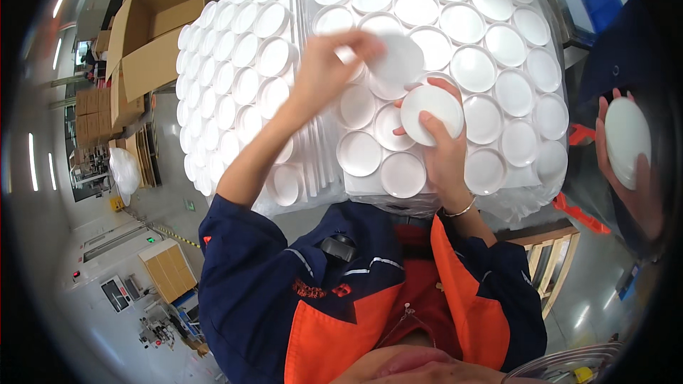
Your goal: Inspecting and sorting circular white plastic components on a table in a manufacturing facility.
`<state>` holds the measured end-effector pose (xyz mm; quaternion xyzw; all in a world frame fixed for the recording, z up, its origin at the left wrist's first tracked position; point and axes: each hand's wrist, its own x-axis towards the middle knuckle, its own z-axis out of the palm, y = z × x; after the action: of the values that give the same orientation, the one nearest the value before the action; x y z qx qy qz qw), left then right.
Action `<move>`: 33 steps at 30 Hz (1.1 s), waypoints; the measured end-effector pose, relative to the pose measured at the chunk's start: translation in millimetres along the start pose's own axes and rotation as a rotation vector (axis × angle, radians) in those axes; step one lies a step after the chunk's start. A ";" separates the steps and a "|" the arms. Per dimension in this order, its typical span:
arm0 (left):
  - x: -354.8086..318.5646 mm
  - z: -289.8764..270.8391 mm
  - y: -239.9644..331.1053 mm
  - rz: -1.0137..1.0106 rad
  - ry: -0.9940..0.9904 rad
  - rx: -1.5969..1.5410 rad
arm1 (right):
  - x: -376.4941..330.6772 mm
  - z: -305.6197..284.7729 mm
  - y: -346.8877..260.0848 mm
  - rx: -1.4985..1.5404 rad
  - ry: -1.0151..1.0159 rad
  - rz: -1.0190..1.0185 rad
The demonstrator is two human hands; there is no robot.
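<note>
My right hand (pixel 448 153) grips a white round disc (pixel 431 112), with the thumb on its face and the fingers around its far edge. My left hand (pixel 329 64) is smeared by motion at the fingertips. Its fingers pinch the left edge of a second white disc (pixel 398 67), also blurred, just beyond the first. Below both hands, rows of shallow white round dishes or lids (pixel 473 69) lie close together on a plastic-wrapped stack. To the left stands another stack with similar white round pieces (pixel 245 85) on layered white sheets.
At the right, another person's hand (pixel 605 146) holds a white disc (pixel 627 142). An open cardboard box (pixel 142 50) stands at the far left. A wooden pallet (pixel 551 263) shows at the lower right, near orange-red straps (pixel 580 213). Fingers show at the top edge.
</note>
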<state>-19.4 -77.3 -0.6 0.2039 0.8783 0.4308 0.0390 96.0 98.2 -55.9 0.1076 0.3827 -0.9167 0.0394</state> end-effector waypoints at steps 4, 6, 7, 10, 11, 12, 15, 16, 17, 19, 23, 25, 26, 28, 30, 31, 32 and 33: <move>55.6 -20.4 -14.8 0.006 0.160 -0.184 | 3.6 -5.2 -5.6 0.037 0.016 -0.018; 53.0 -11.0 -10.6 -0.042 0.030 -0.172 | 3.6 -5.6 -5.2 0.065 0.040 -0.008; 40.7 -3.5 -5.1 -0.041 -0.023 -0.153 | 3.6 -5.9 -5.3 0.059 0.016 -0.005; 16.5 19.0 7.0 0.021 -0.189 -0.122 | 2.5 -6.2 -5.2 0.058 -0.038 0.009; 18.5 17.3 6.4 -0.150 -0.259 -0.194 | 2.2 -6.7 -5.5 0.064 -0.048 0.011; 21.7 17.0 3.4 -0.144 -0.125 -0.231 | 1.7 -6.8 -5.5 0.062 -0.026 0.012; 64.3 7.0 -19.1 0.035 0.210 -0.013 | -0.7 -6.2 -5.3 0.070 0.067 0.006; 75.3 10.4 -27.7 0.191 0.189 0.091 | -1.8 -6.0 -5.5 0.083 0.082 0.000; 84.2 17.9 -34.8 0.338 0.186 0.198 | -2.3 -5.5 -5.2 0.113 0.054 -0.011; 91.7 35.5 -45.2 0.535 0.121 0.441 | -3.1 -5.8 -5.8 0.130 0.025 -0.003; 80.2 57.1 -49.6 0.479 -0.137 0.611 | -3.2 -10.1 -9.3 0.045 0.018 0.039; 74.0 61.6 -48.4 0.514 -0.118 0.708 | -3.1 -10.7 -10.0 0.025 0.030 0.047; 72.4 63.6 -48.1 0.542 -0.080 0.743 | -3.7 -10.2 -9.6 0.025 0.041 0.054; 75.7 66.3 -48.4 0.546 -0.086 0.813 | -3.0 -7.8 -7.8 0.024 0.032 0.062; 83.4 70.2 -48.7 0.543 -0.109 0.853 | -3.7 -5.8 -7.5 0.020 0.028 0.067; 88.4 70.9 -48.0 0.533 -0.145 0.862 | -3.9 -4.9 -7.8 0.019 0.035 0.066; 91.8 70.5 -45.9 0.543 -0.193 0.858 | -4.6 -4.7 -9.0 0.015 0.057 0.060; 92.8 68.9 -42.5 0.545 -0.170 0.816 | -4.2 -4.5 -9.8 0.009 0.080 0.047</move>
<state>-101.2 -13.2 -66.6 0.4591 0.8837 0.0281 -0.0864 99.3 108.2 -51.2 0.1534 0.3773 -0.9122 0.0450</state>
